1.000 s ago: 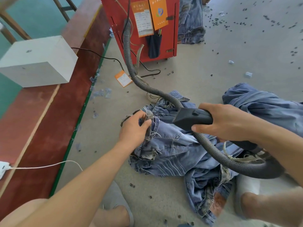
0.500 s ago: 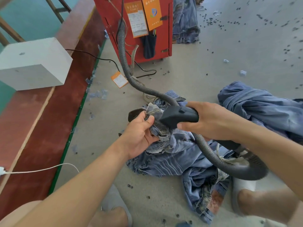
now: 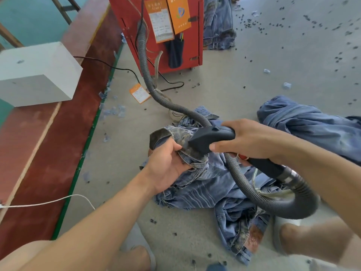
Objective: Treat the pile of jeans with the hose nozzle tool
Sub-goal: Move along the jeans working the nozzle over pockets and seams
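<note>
A pile of blue jeans (image 3: 211,184) lies on the concrete floor in front of me. My left hand (image 3: 166,165) grips a bunched, frayed part of the jeans (image 3: 181,135) and holds it lifted. My right hand (image 3: 248,141) grips the black nozzle tool (image 3: 207,139), whose mouth presses against that lifted denim. A grey ribbed hose (image 3: 254,190) loops from the nozzle's rear round to the right and then back up to a red machine (image 3: 156,22).
More jeans (image 3: 312,126) lie heaped at the right, and another heap (image 3: 218,22) beside the red machine. A white box (image 3: 37,75) sits on the red ledge (image 3: 52,149) at left. Dark scraps dot the floor. My feet (image 3: 293,239) flank the pile.
My left hand has lifted the bunched denim higher, and my right hand has brought the nozzle leftwards against it.
</note>
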A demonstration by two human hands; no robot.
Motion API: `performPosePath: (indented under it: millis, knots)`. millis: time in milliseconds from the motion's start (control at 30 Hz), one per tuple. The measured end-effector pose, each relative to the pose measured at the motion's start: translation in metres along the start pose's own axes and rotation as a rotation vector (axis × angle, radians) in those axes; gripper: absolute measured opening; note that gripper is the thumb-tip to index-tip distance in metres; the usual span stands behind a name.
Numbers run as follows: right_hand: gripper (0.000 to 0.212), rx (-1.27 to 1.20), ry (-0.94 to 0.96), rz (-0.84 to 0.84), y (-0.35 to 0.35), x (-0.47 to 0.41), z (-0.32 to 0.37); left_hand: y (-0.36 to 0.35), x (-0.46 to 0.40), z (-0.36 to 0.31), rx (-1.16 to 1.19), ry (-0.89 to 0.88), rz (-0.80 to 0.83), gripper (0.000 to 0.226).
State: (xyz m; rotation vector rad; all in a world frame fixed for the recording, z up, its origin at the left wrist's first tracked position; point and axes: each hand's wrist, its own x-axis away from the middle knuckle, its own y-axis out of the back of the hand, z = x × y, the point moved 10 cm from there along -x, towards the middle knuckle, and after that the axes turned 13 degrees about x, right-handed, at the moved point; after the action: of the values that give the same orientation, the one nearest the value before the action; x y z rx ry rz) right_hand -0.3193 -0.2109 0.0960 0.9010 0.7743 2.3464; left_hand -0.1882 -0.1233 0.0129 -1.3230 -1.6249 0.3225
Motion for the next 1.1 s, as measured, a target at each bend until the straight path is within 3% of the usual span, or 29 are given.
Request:
performPosePath:
  millis: [333, 467, 500, 533, 567, 700, 767, 867, 1100]
  knots:
    - [0.014, -0.095, -0.011, 0.203, 0.009, 0.014, -0.012, -0.009, 0.006, 0.007, -0.321, -0.002, 0.058, 0.038]
    - [0.017, -0.150, 0.001, 0.219, 0.009, 0.012, -0.006, -0.009, 0.012, 0.012, -0.700, 0.002, 0.059, 0.009]
    - [0.016, -0.165, -0.001, 0.195, 0.011, 0.010, -0.006, -0.011, 0.014, 0.016, -0.796, 0.010, 0.074, 0.008]
    - [0.015, -0.182, -0.012, 0.159, 0.015, 0.008, -0.009, -0.009, 0.015, 0.019, -0.834, 0.010, 0.080, 0.024]
    - [0.014, -0.197, -0.030, 0.120, 0.021, 0.006, -0.013, -0.006, 0.015, 0.020, -0.784, 0.002, 0.060, 0.036]
    - [0.021, -0.162, -0.033, 0.056, 0.046, 0.011, -0.025, 0.004, 0.011, 0.011, -0.350, -0.041, -0.086, 0.052]
    - [0.023, -0.141, -0.004, 0.069, 0.048, 0.015, -0.024, 0.012, 0.009, 0.003, -0.449, -0.090, -0.188, 0.048]
    - [0.020, -0.151, -0.002, 0.107, 0.039, 0.018, -0.025, 0.025, 0.005, -0.001, -0.472, -0.118, -0.298, 0.025]
    - [0.016, -0.076, -0.007, 0.185, 0.012, 0.017, -0.020, 0.001, 0.007, 0.008, -0.171, -0.006, -0.060, 0.032]
